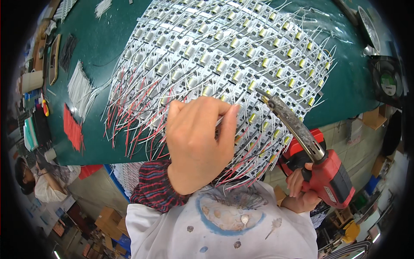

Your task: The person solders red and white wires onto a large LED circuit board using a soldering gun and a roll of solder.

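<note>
A large panel of joined white circuit boards (224, 45), set with rows of small metal cylinders, lies before me with many white, red and black wires sticking out of it. Over its near middle, my left hand (198, 140) is closed, thumb and forefinger pinching a thin white wire (239, 102). My right hand (302, 190) is wrapped round the handle of a red soldering gun (334, 179). Its dark tip, just right of my left fingertips, reaches to the boards. I cannot tell whether the tip touches a joint.
On the green tabletop (97, 52), bundles of white wires (80, 90), red wires (73, 127) and black wires (67, 52) lie to the left. A round dark fan-like object (387, 80) stands at the right edge. Another person (49, 183) sits at lower left, near cardboard boxes (110, 221).
</note>
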